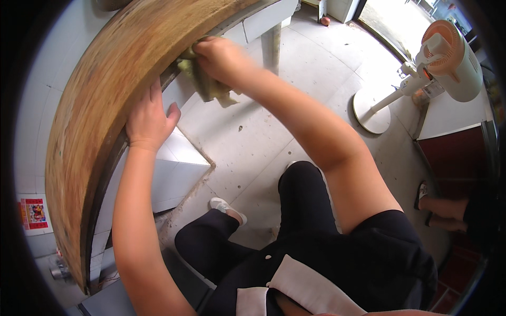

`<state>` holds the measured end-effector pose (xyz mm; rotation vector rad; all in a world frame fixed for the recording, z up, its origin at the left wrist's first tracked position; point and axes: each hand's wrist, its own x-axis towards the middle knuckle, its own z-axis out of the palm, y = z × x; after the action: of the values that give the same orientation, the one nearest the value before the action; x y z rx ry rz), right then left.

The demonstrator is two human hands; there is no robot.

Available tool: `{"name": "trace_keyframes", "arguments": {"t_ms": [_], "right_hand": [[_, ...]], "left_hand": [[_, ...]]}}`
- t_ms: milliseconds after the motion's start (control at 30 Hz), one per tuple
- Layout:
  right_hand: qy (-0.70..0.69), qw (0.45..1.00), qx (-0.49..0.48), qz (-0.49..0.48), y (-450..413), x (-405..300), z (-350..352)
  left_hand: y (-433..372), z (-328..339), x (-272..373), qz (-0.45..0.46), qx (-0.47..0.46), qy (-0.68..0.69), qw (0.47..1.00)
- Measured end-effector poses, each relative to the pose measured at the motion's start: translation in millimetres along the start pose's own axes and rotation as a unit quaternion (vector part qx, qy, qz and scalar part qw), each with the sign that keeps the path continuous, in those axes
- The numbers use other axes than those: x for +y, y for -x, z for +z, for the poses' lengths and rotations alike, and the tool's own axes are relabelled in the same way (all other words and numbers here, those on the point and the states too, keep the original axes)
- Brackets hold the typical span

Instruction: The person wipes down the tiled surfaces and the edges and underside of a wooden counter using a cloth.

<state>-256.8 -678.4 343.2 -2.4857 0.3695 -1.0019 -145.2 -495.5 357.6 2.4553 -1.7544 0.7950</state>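
A thick wooden worktop (106, 75) with a worn, stained surface curves across the left and top of the view. My right hand (223, 59) grips a crumpled greenish cloth (205, 81) against the worktop's front edge, and part of the cloth hangs below. My left hand (150, 114) rests at the same edge, nearer to me, with its thumb spread and its fingertips reaching under or against the wood. Nothing shows in that hand, though its palm side is hidden.
A pedestal fan (450, 59) stands on the tiled floor (261, 130) at the right, beside a white-topped red cabinet (454, 110). Another person's legs (444, 207) show at the lower right. White tiled supports (178, 173) stand below the worktop. An open doorway (395, 23) lies beyond.
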Motion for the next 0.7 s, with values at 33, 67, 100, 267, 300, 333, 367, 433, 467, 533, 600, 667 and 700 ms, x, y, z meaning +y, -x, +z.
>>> {"name": "trace_keyframes", "arguments": {"t_ms": [33, 67, 100, 267, 300, 333, 367, 433, 467, 533, 600, 667, 700], "right_hand": [[0.000, 1.000, 0.012, 0.008, -0.2, 5.6, -3.0], [-0.004, 1.000, 0.024, 0.007, -0.4, 14.9, -7.9], [-0.007, 0.999, 0.037, 0.037, -1.4, 27.4, -11.1], [0.033, 0.986, 0.116, 0.116, -21.2, 108.4, -46.4], [0.034, 0.976, 0.137, 0.168, -24.1, 127.8, -60.2], [0.033, 0.963, 0.162, 0.214, -33.8, 148.3, -74.0], [-0.058, 0.954, 0.164, 0.244, -41.0, 145.4, -82.4], [-0.079, 0.935, 0.182, 0.294, -49.3, 135.7, -86.5], [-0.075, 0.936, 0.177, 0.295, -42.5, 128.7, -80.5], [0.090, 0.965, 0.128, 0.212, -36.2, 121.8, -73.4], [0.148, 0.974, 0.047, 0.164, -25.6, 89.7, -45.4], [0.111, 0.984, 0.030, 0.133, -13.5, 34.8, -12.4], [0.068, 0.992, 0.072, 0.077, -6.9, 15.5, 3.5]], "left_hand": [[0.8, 0.0, 0.4, -0.007, -0.010, -0.002, 1.000], [1.3, -1.3, 1.2, -0.006, -0.009, -0.002, 1.000], [1.1, -1.3, 2.5, -0.009, -0.011, -0.009, 1.000], [1.2, -0.8, 0.2, 0.014, 0.013, -0.043, 0.999], [-0.7, 0.1, 3.7, -0.007, -0.014, -0.004, 1.000], [-4.6, 0.9, 5.7, -0.029, -0.038, 0.031, 0.998], [-4.0, 0.9, 3.8, -0.032, -0.036, 0.031, 0.998], [-2.6, 2.1, 4.0, 0.016, 0.028, 0.028, 0.999], [1.5, 4.2, 3.6, 0.013, 0.027, 0.033, 0.999], [-2.8, 5.5, 2.5, -0.008, -0.004, 0.057, 0.998], [-3.8, 5.5, 3.0, 0.003, 0.015, 0.044, 0.999], [-1.4, -0.3, -2.2, 0.012, 0.031, 0.021, 0.999], [-1.8, -3.9, -2.4, 0.003, 0.011, 0.027, 1.000]]}}
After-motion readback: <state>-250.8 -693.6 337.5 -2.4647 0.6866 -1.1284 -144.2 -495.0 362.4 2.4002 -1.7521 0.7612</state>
